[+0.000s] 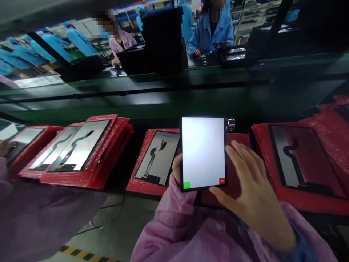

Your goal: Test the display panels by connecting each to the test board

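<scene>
A lit display panel (204,149) faces me, its screen white with a green box at the lower left corner and a red box at the lower right. My left hand (177,168) grips its left edge; most of those fingers are hidden behind it. Fingers spread, my right hand (252,178) is at the panel's right side, thumb near the lower edge and fingertips by the right edge; whether they touch it I cannot tell. Just left of it, an unlit panel (157,158) with a dark ribbon cable lies face down on red bubble wrap (141,136).
Stacks of red bubble-wrap sheets (109,156) bearing panels (79,145) stand at the left. Another panel (300,156) rests on red wrap at the right. A small metallic part (230,124) sits behind the lit panel. A neighbour's sleeve (16,203) reaches in from the left; co-workers sit beyond the green ledge (163,98).
</scene>
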`<state>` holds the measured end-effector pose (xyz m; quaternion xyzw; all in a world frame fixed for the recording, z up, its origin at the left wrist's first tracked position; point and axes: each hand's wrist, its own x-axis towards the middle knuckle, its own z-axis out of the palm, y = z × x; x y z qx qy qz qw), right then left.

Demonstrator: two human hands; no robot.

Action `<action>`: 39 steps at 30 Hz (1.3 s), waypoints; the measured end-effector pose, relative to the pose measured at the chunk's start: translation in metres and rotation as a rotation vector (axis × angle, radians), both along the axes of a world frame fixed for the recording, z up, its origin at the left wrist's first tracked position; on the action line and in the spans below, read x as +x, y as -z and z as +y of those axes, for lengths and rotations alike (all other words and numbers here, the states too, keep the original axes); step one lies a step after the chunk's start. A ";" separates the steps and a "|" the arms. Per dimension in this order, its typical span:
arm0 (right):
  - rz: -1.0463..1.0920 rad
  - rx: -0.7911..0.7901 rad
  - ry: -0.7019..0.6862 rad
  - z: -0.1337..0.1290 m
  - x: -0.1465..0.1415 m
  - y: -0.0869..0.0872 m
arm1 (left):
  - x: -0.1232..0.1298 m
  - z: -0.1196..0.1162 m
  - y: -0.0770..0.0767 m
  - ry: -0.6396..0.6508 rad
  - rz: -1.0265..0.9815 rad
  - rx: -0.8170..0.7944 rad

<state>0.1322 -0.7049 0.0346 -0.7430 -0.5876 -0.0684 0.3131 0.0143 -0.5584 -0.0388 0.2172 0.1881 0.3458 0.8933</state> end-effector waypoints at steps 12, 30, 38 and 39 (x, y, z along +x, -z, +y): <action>-0.364 0.125 -0.169 0.071 -0.006 0.033 | -0.005 0.006 0.038 -0.167 0.056 -0.105; 0.178 0.063 -0.603 -0.031 0.007 -0.048 | -0.012 0.007 0.033 -0.173 -0.033 -0.144; -0.044 0.043 0.055 0.081 0.094 -0.036 | -0.016 0.000 0.033 -0.096 -0.045 -0.134; -0.038 0.031 0.036 0.086 0.097 -0.031 | -0.016 0.000 0.033 -0.093 -0.032 -0.133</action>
